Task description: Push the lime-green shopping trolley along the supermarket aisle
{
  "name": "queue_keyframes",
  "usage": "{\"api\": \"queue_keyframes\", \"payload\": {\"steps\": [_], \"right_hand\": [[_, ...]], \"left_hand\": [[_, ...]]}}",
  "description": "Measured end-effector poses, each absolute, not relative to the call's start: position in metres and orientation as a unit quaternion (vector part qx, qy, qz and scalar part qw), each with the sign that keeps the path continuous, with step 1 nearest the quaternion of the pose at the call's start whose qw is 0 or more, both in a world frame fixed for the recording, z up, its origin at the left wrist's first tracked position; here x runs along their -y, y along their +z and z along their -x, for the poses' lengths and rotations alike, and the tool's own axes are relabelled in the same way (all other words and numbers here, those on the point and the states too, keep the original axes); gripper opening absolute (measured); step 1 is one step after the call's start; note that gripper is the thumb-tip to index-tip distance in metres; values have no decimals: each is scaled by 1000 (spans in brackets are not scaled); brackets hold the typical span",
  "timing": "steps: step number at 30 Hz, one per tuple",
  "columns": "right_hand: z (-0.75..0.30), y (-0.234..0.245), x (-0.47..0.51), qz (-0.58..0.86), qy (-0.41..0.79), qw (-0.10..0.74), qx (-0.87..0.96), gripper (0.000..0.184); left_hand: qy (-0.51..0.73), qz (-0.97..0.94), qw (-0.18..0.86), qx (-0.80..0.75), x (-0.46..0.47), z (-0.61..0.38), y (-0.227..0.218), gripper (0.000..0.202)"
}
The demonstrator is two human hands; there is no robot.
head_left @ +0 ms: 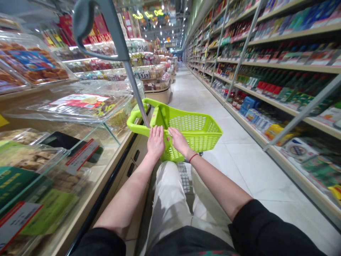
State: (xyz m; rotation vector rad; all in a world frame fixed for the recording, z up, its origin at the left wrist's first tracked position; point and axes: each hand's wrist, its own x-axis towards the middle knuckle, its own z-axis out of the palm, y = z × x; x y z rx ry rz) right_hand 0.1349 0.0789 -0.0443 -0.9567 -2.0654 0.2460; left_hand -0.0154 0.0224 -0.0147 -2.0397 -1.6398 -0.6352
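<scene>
My left hand (156,142) lies open on the near rim of a lime-green plastic shopping basket (195,131), its fingers spread and nearly flat. My right hand (179,141) sits just beside it on the same rim. From this feed I can't quite tell whether its fingers close on the plastic or only rest there. A red string bracelet (193,158) circles that wrist.

The basket is directly ahead of my legs, between the two rows of goods. A metal pole (135,90) rises from its near left side, just beside my left hand, to a grey loop handle (92,30). Below my arms are cream trousers (170,199) and black sleeves (250,227).

To the left, glass display cases (80,106) hold packaged baked goods, with price labels (81,156) on them. To the right, long shelves (282,67) carry boxes and bottles. A white tiled floor (239,167) runs between them.
</scene>
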Motion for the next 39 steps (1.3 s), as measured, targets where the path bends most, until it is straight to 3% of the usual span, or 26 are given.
{"api": "queue_keyframes", "payload": {"steps": [4,15,24,32,39], "right_hand": [[-147,-48,-83,423,115,420,795,61],[-112,-38,-81,357,118,422,825,59],[-180,-59,-93,484,74,383,784,61],[-124,-37,-83,413,100,393,815,60],[-155,-49,-79,437,77,360,821,64]], "left_hand": [[-238,737,225,592,-23,13,-16,54],[-246,732,225,594,-23,15,-17,53],[-234,735,233,593,-23,10,-16,54],[-193,758,215,584,-28,-10,-22,53],[-168,762,238,579,-26,-5,-23,53]]}}
